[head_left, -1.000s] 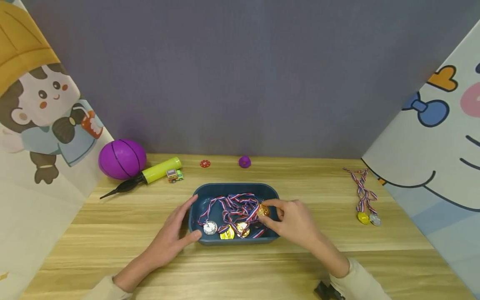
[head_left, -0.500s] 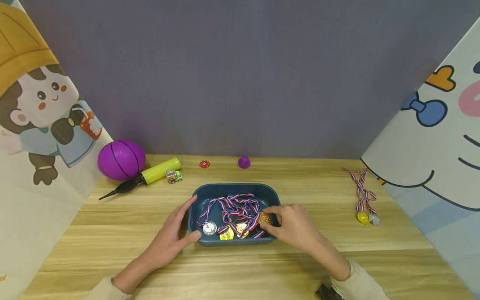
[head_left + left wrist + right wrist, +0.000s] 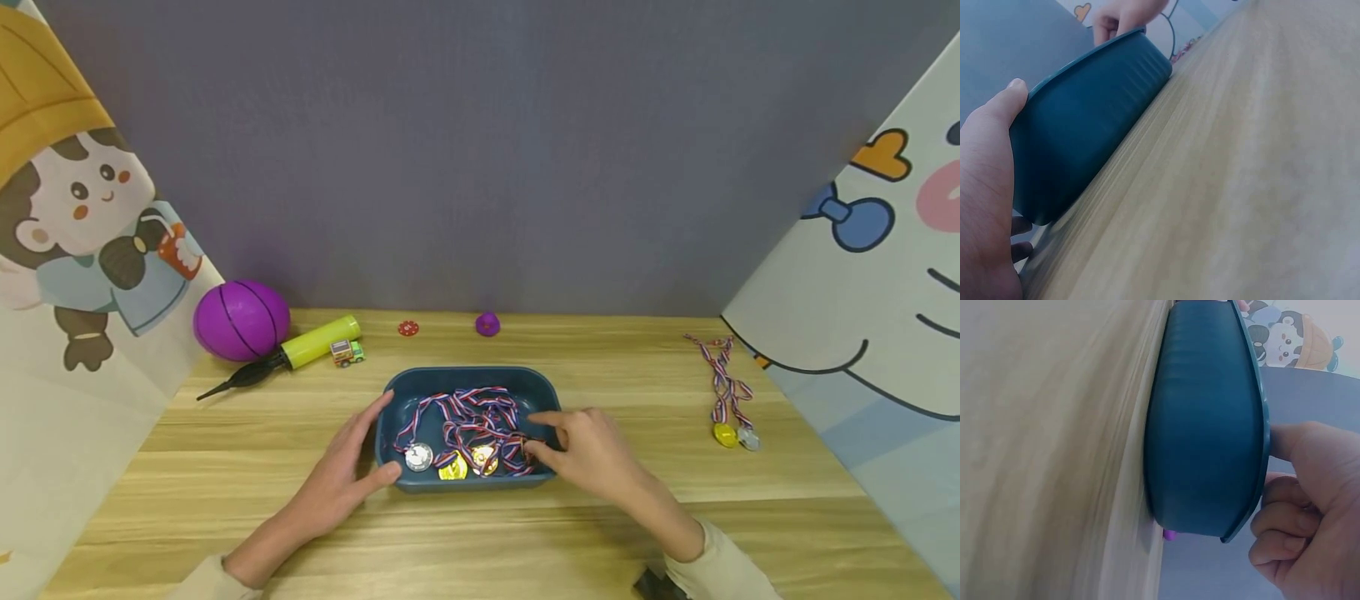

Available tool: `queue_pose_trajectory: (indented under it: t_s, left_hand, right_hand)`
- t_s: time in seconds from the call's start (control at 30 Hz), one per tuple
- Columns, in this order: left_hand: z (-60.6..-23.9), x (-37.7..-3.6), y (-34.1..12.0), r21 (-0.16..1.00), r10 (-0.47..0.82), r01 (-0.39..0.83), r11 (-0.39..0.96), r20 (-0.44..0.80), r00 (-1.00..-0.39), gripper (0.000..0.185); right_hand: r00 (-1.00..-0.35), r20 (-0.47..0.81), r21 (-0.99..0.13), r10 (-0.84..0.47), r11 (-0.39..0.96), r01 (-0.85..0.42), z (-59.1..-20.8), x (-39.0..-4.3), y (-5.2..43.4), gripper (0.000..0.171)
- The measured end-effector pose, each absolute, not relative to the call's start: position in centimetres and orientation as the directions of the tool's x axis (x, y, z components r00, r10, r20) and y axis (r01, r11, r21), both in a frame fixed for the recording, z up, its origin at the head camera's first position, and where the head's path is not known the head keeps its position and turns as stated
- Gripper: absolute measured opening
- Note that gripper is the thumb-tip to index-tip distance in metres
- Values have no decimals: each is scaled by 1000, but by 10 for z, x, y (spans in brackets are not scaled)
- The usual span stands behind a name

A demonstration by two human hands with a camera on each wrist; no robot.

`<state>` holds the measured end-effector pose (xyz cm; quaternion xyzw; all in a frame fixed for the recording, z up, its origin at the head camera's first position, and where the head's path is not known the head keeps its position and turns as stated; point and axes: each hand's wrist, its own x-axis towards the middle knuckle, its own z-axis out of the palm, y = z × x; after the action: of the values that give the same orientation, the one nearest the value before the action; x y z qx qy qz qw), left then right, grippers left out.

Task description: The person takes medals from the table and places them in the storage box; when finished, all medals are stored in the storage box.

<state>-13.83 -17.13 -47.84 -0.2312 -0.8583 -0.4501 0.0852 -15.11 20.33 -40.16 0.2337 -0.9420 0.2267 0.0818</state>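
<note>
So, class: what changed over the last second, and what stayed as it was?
The right hand lowered the gold medal it pinched into the blue tray; the medal is now hidden among the ribbons. The left hand stayed against the tray's left side.

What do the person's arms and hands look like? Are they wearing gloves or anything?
No gloves. Both hands are bare: the left hand and the right hand show no rings or watch that I can see. Each arm ends in a pale, cream-coloured long sleeve, the left sleeve and the right sleeve. A small dark object sits by the right sleeve; I cannot tell what it is.
</note>
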Motion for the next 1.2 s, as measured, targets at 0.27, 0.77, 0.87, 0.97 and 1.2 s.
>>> queue_pose_trajectory:
  t_s: [0.27,0.77,0.87,0.97,1.2]
  left_hand:
    - [-477,-139,-171,731,323,476,489,356,-877,94]
    - [-478,-137,-171,734,316,467,493,349,-882,93]
    - [-478,-137,-172,735,315,466,492,349,-883,93]
    - [-478,-137,-172,734,314,467,493,350,-883,93]
    - [-477,-137,-171,731,317,474,491,357,-879,93]
  right_hand:
    - [-886,336,-495,-319,740,-454,-406,-147,214,32]
    - [-821,553,-535,-143,695,-481,-420,-149,259,27]
    - [-835,540,-547,-106,709,-444,-421,-148,266,26]
    - [-839,538,-562,-76,710,-425,-423,-148,276,27]
    - [-836,548,-558,-15,738,-379,-429,-149,304,27]
